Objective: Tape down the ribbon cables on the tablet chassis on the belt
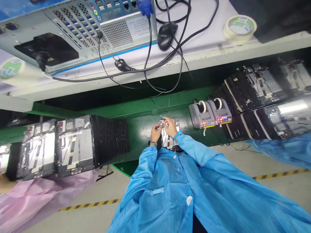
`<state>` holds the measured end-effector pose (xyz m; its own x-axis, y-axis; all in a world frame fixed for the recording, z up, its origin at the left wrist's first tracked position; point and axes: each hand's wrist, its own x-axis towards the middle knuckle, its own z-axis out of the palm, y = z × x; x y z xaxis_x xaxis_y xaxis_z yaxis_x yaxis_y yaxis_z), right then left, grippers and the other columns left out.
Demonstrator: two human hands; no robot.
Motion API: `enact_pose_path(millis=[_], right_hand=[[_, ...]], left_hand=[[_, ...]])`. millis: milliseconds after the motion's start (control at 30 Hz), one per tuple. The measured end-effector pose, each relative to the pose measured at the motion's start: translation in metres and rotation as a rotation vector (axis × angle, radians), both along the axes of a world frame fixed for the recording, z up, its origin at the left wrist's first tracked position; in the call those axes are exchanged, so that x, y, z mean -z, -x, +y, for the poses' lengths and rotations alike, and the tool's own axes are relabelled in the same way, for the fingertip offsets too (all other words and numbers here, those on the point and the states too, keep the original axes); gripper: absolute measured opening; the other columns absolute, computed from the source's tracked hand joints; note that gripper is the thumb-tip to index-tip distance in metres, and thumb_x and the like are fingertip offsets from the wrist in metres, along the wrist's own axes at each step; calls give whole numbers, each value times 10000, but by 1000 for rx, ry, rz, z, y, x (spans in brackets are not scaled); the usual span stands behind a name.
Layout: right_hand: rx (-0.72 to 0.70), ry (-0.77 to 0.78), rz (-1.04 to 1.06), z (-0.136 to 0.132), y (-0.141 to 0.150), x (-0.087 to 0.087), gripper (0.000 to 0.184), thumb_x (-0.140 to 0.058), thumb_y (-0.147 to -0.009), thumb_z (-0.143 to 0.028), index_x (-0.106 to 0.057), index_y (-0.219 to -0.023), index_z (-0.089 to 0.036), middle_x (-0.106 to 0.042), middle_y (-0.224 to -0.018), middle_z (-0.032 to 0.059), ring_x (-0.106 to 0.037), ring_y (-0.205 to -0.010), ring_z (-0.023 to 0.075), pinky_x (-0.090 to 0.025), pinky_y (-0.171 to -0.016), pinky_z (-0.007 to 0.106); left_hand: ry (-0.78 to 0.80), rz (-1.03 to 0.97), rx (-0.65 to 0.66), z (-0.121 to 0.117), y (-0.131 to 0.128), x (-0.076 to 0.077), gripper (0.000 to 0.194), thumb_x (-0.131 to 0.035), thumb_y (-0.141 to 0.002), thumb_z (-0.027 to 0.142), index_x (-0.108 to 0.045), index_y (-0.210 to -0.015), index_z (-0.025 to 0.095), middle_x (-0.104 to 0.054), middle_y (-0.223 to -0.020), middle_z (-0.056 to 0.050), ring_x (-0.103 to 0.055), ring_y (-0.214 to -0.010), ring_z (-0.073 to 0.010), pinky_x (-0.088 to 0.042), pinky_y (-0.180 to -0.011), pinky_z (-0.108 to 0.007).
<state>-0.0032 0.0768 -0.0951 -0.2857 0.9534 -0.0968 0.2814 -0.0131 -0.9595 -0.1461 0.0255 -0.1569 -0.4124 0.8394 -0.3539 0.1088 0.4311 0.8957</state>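
Observation:
An opened tablet-like device (168,142) with silvery insides and a dark frame lies on the green bench in front of me. My left hand (155,133) is at its upper left edge, fingers bent and pinched together; what they grip is too small to tell. Over the device's top part reaches my right hand (170,127), its fingers closed near a small, thin pale piece whose kind I cannot make out. My wrists and the right hand cover part of the device.
Two grey tape dispensers (202,115) stand right of the device. Stacks of similar opened devices (74,144) line the left, with more stacks (265,87) at right. Above, a shelf bears a computer case (118,32), cables, a mouse (165,37) and tape rolls (240,27). Co-workers' sleeves show at both sides.

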Motion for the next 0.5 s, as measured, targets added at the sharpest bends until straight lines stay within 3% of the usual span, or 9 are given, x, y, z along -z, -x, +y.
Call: enact_pose_path(millis=[133, 233, 333, 500], right_hand=[[116, 634, 541, -34, -2, -10, 546, -650, -788, -240, -553, -1325, -224, -687, -847, 16, -563, -667, 168, -445, -634, 282], [114, 974, 848, -49, -4, -11, 526, -650, -793, -228, -541, -1308, -226, -715, -865, 35, -609, -661, 167, -455, -597, 266], [163, 1122, 978, -53, -4, -10, 456, -605, -838, -232, -548, -1291, -248, -716, -865, 36, -637, -667, 180, -501, -608, 291], [231, 1201, 1035, -50, 1, -9, 361, -566, -913, -299, -558, -1274, -275, -701, -884, 32, -653, -695, 191, -516, -610, 305]], left_hand=[[-18, 17, -10, 0, 0, -3, 336, -755, -817, 392, -629, -1072, 213, -666, -1116, -89, -630, -824, -159, -529, -809, -335], [-88, 45, -23, -1, -1, -5, 398, -751, -820, 333, -578, -1167, 244, -591, -1267, -98, -628, -954, -172, -532, -836, -330], [-138, 89, -20, -3, -2, -7, 457, -746, -823, 308, -542, -1231, 270, -515, -1334, -100, -608, -1056, -186, -524, -843, -317], [-185, 154, 30, -4, -2, -15, 429, -710, -851, 287, -553, -1250, 279, -454, -1336, -94, -593, -1086, -196, -511, -885, -336]])
